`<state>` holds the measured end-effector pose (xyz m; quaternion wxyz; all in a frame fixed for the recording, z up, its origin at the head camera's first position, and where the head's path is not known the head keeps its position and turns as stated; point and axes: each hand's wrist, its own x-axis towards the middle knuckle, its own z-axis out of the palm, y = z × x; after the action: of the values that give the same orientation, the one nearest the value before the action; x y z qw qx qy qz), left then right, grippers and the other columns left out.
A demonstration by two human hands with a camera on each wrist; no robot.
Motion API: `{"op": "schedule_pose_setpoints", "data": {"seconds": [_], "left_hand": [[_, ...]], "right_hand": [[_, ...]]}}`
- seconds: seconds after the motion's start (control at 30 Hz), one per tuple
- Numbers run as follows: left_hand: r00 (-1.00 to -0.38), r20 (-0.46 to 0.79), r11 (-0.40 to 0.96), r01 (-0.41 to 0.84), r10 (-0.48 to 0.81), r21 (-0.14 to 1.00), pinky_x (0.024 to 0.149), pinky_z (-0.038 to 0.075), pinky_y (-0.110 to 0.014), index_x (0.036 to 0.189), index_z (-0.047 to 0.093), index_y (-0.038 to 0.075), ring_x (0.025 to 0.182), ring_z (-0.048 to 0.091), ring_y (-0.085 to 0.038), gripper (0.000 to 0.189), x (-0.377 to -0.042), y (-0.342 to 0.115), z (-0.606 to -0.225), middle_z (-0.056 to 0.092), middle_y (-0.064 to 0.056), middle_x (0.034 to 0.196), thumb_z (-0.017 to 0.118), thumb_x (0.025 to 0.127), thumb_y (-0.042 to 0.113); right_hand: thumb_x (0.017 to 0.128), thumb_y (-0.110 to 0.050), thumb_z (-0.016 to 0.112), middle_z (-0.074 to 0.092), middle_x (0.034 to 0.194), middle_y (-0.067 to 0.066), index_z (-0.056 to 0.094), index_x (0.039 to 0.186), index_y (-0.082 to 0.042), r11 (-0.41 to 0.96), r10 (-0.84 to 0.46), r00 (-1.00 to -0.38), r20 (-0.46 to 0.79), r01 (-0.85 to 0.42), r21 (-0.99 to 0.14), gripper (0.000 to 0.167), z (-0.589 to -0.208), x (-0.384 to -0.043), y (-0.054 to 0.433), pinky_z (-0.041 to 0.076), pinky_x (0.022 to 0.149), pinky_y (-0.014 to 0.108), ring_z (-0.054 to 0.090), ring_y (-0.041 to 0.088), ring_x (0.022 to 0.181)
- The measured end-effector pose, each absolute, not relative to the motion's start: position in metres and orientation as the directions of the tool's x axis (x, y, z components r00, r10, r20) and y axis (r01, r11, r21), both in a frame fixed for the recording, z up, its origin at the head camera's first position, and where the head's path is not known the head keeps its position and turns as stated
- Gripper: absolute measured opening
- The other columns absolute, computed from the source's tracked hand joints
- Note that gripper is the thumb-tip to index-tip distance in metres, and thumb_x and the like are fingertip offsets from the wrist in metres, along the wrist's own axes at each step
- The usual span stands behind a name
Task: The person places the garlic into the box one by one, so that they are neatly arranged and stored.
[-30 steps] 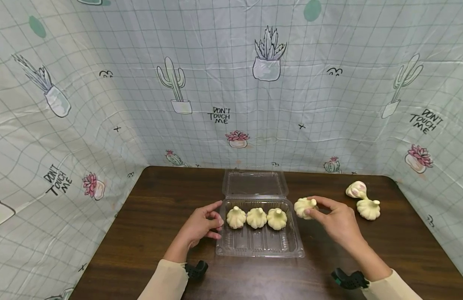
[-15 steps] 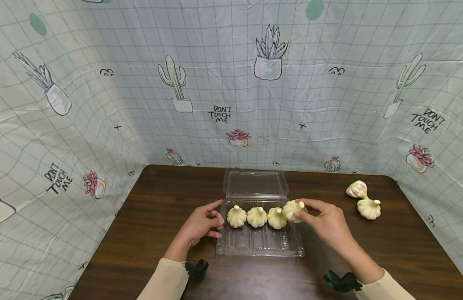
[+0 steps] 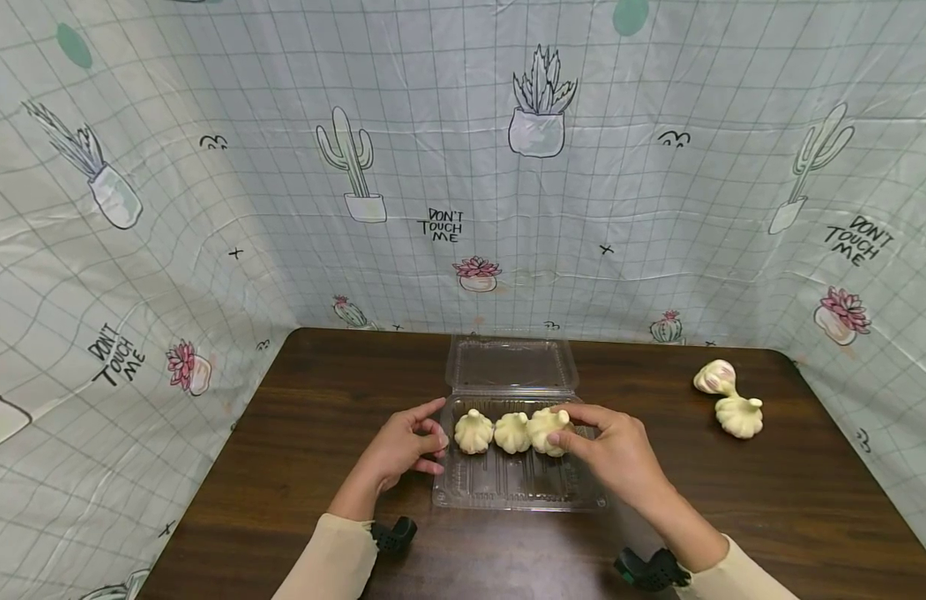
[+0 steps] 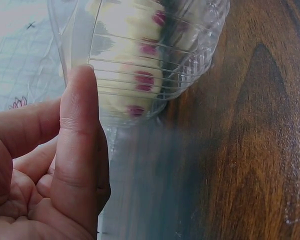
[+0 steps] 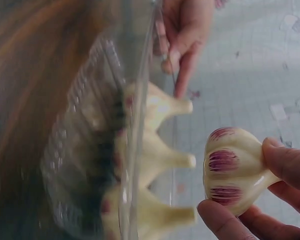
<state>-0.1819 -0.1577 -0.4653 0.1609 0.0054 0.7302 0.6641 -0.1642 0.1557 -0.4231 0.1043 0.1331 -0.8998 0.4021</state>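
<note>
Right hand (image 3: 620,454) pinches a garlic bulb (image 3: 545,432), fingertips clamped on its sides, held above the right end of a row of three bulbs (image 5: 152,217) in the clear box (image 3: 518,500). Lowered straight down, I'd expect it to knock the right one over. Left hand (image 3: 398,454): fingers apart at the left wall; I doubt that stops thin plastic sliding if bumped

Cream left sleeve (image 3: 329,557), bottom left of center; matching right sleeve (image 3: 735,573), bottom right. Black left wrist device (image 3: 392,537); black right wrist device (image 3: 653,571), green mark (image 3: 626,576).
</note>
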Motion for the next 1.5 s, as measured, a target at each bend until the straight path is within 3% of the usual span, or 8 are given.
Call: {"op": "schedule_pose_setpoints", "data": {"seconds": [0.17, 0.4, 0.77, 1.07, 1.5], "left_hand": [[-0.948, -0.229, 0.125, -0.206, 0.221, 0.971, 0.064, 0.067, -0.034, 0.163, 0.041, 0.008, 0.079, 0.063, -0.020, 0.067, -0.182, -0.158, -0.464, 0.059, -0.012, 0.101, 0.063, 0.101, -0.006], [-0.947, -0.236, 0.123, -0.213, 0.218, 0.969, 0.064, 0.067, -0.034, 0.162, 0.042, 0.008, 0.080, 0.064, -0.020, 0.067, -0.181, -0.157, -0.464, 0.059, -0.014, 0.107, 0.063, 0.101, -0.006], [-0.946, -0.228, 0.106, -0.209, 0.231, 0.972, 0.063, 0.066, -0.031, 0.163, 0.041, 0.007, 0.082, 0.064, -0.019, 0.067, -0.181, -0.158, -0.466, 0.057, -0.017, 0.115, 0.063, 0.101, -0.007], [-0.947, -0.225, 0.109, -0.205, 0.228, 0.973, 0.064, 0.066, -0.033, 0.162, 0.041, 0.007, 0.083, 0.064, -0.020, 0.067, -0.181, -0.157, -0.465, 0.058, -0.017, 0.115, 0.063, 0.101, -0.006], [-0.946, -0.230, 0.106, -0.210, 0.228, 0.972, 0.065, 0.066, -0.033, 0.163, 0.041, 0.007, 0.083, 0.063, -0.019, 0.067, -0.180, -0.157, -0.464, 0.056, -0.015, 0.113, 0.064, 0.101, -0.005]], "right_hand": [[0.083, -0.021, 0.091, 0.080, 0.114, 0.003, 0.083, 0.113, -0.018, 0.607, -0.190, -0.942, 0.278, -0.335, -0.720, 0.032, -0.430, -0.162, 0.137, 0.061, 0.080, 0.037, 0.070, 0.016, 0.093], [0.083, -0.019, 0.090, 0.079, 0.116, 0.001, 0.083, 0.112, -0.016, 0.553, -0.222, -0.948, 0.229, -0.316, -0.771, 0.031, -0.441, -0.158, 0.116, 0.063, 0.090, 0.048, 0.073, 0.020, 0.108], [0.080, -0.020, 0.091, 0.080, 0.113, 0.001, 0.083, 0.107, -0.015, 0.525, -0.223, -0.950, 0.220, -0.307, -0.794, 0.029, -0.455, -0.154, 0.089, 0.061, 0.098, 0.045, 0.074, 0.025, 0.113], [0.081, -0.021, 0.091, 0.081, 0.106, 0.002, 0.083, 0.107, -0.014, 0.537, -0.278, -0.939, 0.203, -0.327, -0.778, 0.029, -0.464, -0.154, 0.079, 0.064, 0.085, 0.038, 0.076, 0.020, 0.098], [0.086, -0.024, 0.087, 0.080, 0.113, 0.008, 0.082, 0.112, -0.010, 0.581, -0.375, -0.914, 0.154, -0.362, -0.729, 0.030, -0.467, -0.158, 0.073, 0.062, 0.080, 0.032, 0.075, 0.022, 0.100]]}}
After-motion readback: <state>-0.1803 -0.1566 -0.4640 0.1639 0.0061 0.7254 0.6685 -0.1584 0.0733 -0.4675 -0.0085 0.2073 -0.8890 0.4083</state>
